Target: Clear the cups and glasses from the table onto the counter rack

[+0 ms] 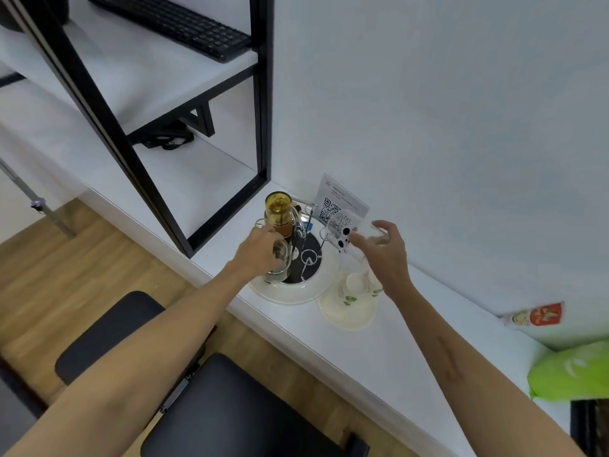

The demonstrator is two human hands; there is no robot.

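Landmark: round cup rack point(324, 275) with wire pegs, on the white desk point(379, 341) near its front edge, wall close behind.

Left hand point(258, 250) closed around a clear glass point(280, 262) at the rack's left side, low over the tray. Right hand point(384, 250) grips a clear panda-print glass point(342, 230), tilted, above the rack's right side.

Behind the rack: amber-lidded glass bottle point(279, 214) and a QR-code card point(341, 201) crowd the back. Just right of the rack: white saucer point(346, 313) with a small cup point(357, 282). Left of it: black shelf frame point(263, 94). Open desk further right, then a green bag point(573, 374). Black stools point(230, 407) below the front edge.
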